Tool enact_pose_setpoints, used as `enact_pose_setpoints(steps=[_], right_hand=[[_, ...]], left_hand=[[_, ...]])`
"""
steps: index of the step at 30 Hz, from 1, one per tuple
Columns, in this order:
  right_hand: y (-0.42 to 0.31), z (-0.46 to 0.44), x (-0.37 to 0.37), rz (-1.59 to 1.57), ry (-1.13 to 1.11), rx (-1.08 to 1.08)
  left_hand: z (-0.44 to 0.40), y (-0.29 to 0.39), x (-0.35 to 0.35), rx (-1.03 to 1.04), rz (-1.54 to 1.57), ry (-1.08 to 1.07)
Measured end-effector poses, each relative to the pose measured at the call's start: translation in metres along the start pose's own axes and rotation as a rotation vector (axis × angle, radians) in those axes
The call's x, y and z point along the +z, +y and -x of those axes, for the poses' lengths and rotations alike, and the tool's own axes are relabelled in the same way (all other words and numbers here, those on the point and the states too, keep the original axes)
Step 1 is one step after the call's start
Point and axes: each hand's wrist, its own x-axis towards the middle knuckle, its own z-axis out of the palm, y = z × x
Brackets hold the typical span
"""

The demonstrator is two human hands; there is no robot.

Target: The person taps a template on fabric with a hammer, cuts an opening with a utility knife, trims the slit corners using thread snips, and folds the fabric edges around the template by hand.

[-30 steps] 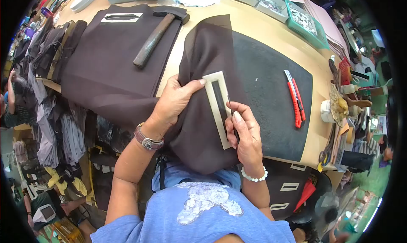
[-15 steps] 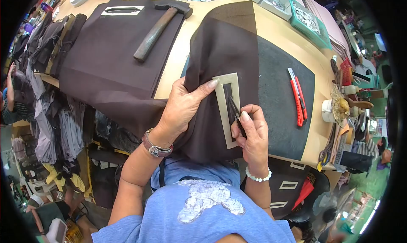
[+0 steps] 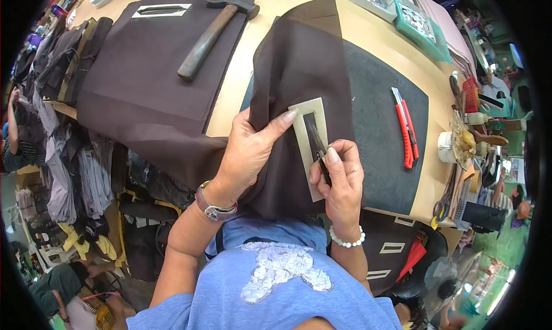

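Dark brown fabric (image 3: 305, 54) hangs over the table's near edge, with a cream rectangular frame (image 3: 303, 157) lying on it around a dark slot. My left hand (image 3: 247, 149) pinches the fabric and the frame's upper left corner, thumb on top. Between the thumb and fingers of my right hand (image 3: 340, 183) is a slim dark tool (image 3: 323, 164), seemingly small snips. Its tip lies in the slot of the frame, and its lower part is hidden by my fingers.
A hammer (image 3: 208, 41) lies on a stack of brown fabric (image 3: 149, 71) at the left. On the black mat (image 3: 379, 123) is a red cutter (image 3: 406, 128). A green basket (image 3: 422, 28) stands at the back right, scissors (image 3: 441, 206) at the right edge.
Both hands and the framed fabric have shifted rightward over the mat since the first frame. The dark tool has come into view and now points into the slot.
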Motion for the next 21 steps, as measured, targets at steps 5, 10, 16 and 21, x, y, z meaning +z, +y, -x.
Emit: enact_pose_setpoints(steps=[5,10,16,21], right_hand=[[0.002,-0.001,0.005,-0.053,0.01,-0.022],[0.005,0.0,0.007,-0.086,0.006,-0.042],[0.001,0.004,0.002,-0.063,0.003,0.001],[-0.004,0.005,-0.006,-0.062,-0.012,0.041]], left_hand=[[0.006,-0.002,-0.002,-0.012,-0.011,0.014],[0.008,-0.002,-0.001,-0.012,0.03,0.0],[0.008,0.0,0.002,-0.032,0.051,-0.004],[0.008,-0.002,0.003,-0.045,0.02,-0.028]])
